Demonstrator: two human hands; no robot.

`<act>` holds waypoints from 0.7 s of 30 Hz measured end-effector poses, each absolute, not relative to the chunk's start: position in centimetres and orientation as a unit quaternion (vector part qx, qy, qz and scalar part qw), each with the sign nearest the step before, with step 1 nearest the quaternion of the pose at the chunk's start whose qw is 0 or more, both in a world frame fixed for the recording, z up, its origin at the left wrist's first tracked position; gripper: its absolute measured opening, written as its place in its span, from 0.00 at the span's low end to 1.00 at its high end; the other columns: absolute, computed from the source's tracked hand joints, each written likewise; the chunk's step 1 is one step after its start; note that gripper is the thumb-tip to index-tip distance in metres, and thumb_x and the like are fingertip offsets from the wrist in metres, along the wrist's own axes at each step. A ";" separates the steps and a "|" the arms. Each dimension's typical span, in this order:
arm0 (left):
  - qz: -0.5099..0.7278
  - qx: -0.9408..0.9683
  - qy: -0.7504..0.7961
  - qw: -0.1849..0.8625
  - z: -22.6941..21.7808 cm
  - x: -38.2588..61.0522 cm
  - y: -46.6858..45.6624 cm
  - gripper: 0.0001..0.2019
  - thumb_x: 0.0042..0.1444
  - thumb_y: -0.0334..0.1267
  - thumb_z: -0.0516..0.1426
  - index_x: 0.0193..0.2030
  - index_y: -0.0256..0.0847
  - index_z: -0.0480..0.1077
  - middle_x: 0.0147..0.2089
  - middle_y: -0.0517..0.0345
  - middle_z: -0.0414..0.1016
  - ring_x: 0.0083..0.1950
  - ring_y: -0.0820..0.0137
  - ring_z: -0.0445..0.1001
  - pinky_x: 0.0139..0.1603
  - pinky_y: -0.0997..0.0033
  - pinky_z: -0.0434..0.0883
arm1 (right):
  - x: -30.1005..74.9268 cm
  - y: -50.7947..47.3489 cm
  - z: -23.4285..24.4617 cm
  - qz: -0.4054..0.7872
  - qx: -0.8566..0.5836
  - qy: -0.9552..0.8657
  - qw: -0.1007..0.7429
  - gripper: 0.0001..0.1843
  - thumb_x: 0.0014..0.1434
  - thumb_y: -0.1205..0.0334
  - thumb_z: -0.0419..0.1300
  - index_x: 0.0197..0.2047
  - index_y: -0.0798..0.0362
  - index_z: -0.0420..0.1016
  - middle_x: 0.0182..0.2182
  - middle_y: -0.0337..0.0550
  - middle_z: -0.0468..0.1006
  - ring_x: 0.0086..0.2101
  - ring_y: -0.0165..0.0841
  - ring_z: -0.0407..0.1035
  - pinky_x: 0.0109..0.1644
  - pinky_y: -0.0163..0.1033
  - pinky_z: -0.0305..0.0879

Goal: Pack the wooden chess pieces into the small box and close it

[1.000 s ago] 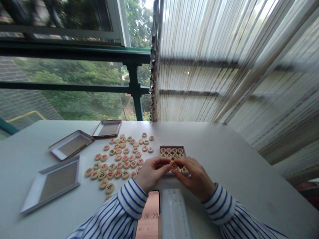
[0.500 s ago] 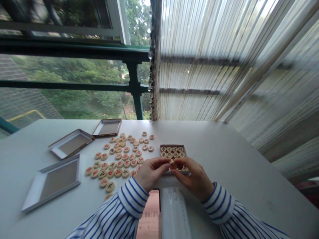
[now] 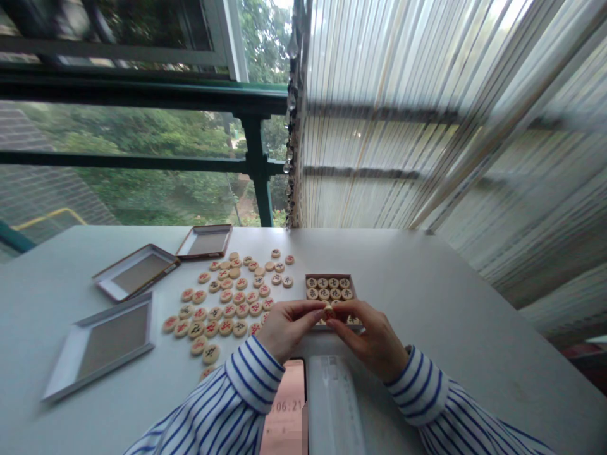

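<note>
Evidently, both hands work together at the fingertips: the left hand and the right hand each pinch the edge of one xiangqi piece, thumbs and forefingers nearly meeting around it. The other fingers are partly curled. This piece, a thick wooden disc with a red mark, is held tilted above the near part of a shallow rectangular box. In the box's far rows sit round pale-wood discs with black characters, packed side by side; the hands hide much of the nearer rows.

To the left, loose xiangqi pieces of the same smooth wood lie scattered, marked in red or black, a few blank-faced. Beyond them are a white-walled tray with a grey-brown bottom and two brown-edged lids. A phone and a glossy translucent package rest on the smooth white table between the striped cloth sleeves.
</note>
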State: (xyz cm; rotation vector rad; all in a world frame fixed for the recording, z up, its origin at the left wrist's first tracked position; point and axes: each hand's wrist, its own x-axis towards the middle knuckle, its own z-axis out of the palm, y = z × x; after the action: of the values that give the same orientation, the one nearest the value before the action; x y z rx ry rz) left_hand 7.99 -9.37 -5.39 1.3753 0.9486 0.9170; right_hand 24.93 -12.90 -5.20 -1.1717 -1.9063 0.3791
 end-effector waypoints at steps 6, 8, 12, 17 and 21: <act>0.405 0.601 0.401 0.560 -5.4 7.9 -9.3 0.11 0.47 0.38 0.59 0.37 0.35 0.75 0.36 0.53 0.78 0.40 0.65 0.75 0.46 0.68 0.70 | 24.8 -13.0 -5.1 0.158 -0.462 -0.764 0.422 0.08 0.55 0.63 0.55 0.40 0.52 0.69 0.32 0.43 0.76 0.32 0.31 0.70 0.37 0.37 0.68; 0.406 0.605 0.401 0.556 -5.5 7.9 -9.2 0.12 0.48 0.38 0.59 0.38 0.35 0.75 0.37 0.52 0.78 0.40 0.65 0.75 0.46 0.68 0.70 | 24.8 -13.0 -5.1 0.161 -0.457 -0.766 0.422 0.09 0.56 0.63 0.55 0.41 0.52 0.68 0.33 0.44 0.76 0.33 0.31 0.70 0.38 0.37 0.68; 0.404 0.615 0.394 0.550 -5.6 7.9 -9.2 0.12 0.49 0.38 0.58 0.39 0.34 0.75 0.38 0.51 0.78 0.41 0.65 0.75 0.47 0.68 0.70 | 24.9 -12.9 -5.2 0.154 -0.451 -0.771 0.423 0.12 0.55 0.64 0.55 0.44 0.52 0.67 0.36 0.45 0.76 0.34 0.31 0.70 0.40 0.39 0.68; 0.392 0.627 0.383 0.554 -5.7 7.8 -9.3 0.14 0.49 0.38 0.58 0.41 0.34 0.74 0.40 0.50 0.77 0.42 0.66 0.74 0.47 0.69 0.69 | 25.0 -12.8 -5.2 0.144 -0.449 -0.779 0.414 0.13 0.55 0.64 0.55 0.45 0.52 0.67 0.36 0.44 0.76 0.34 0.31 0.70 0.39 0.39 0.68; 0.392 0.616 0.387 0.563 -5.6 7.9 -9.3 0.14 0.48 0.38 0.58 0.41 0.34 0.73 0.40 0.50 0.77 0.42 0.66 0.74 0.48 0.67 0.69 | 24.9 -12.9 -5.1 0.133 -0.436 -0.790 0.410 0.14 0.55 0.64 0.55 0.46 0.52 0.67 0.35 0.44 0.76 0.33 0.30 0.69 0.38 0.38 0.67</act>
State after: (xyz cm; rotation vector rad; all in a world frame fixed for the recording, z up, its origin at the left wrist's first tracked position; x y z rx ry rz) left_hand 7.89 -9.28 -5.64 1.4500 0.9104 0.9225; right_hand 24.90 -12.87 -5.13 -1.0982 -1.9878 0.3353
